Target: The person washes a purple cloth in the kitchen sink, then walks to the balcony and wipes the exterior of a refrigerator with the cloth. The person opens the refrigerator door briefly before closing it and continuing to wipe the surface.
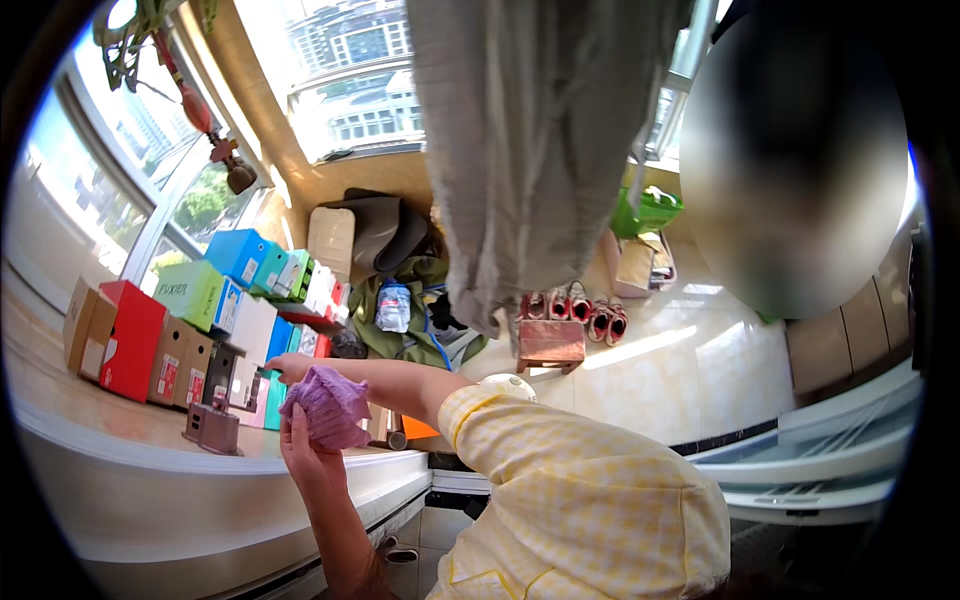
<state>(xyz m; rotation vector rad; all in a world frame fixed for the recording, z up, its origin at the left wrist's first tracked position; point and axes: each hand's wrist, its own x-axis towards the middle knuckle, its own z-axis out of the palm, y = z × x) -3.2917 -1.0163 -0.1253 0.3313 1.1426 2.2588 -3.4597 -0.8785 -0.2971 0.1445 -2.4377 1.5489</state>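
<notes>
A crumpled purple cloth [330, 408] is gripped in my left hand [312, 455], thumb and fingers pressed against its near left side. Just beyond the cloth, my right hand [290, 367] reaches left across to the row of stacked shoe boxes. Its fingers look closed at the edge of a box, around something small and dark that I cannot make out; the cloth hides part of this hand. Closest to it are a grey-white box [248, 378] and a teal box [275, 398]. A small pinkish-brown metallic object [212, 428] stands on the ledge in front of the boxes.
More boxes, including a red box [130, 340] and a green box [190, 292], line the windowed wall. A grey curtain [540, 150] hangs ahead. Below it are a red-brown stool [551, 343] and several red shoes [608, 320]. An olive garment [400, 330] lies beside the boxes.
</notes>
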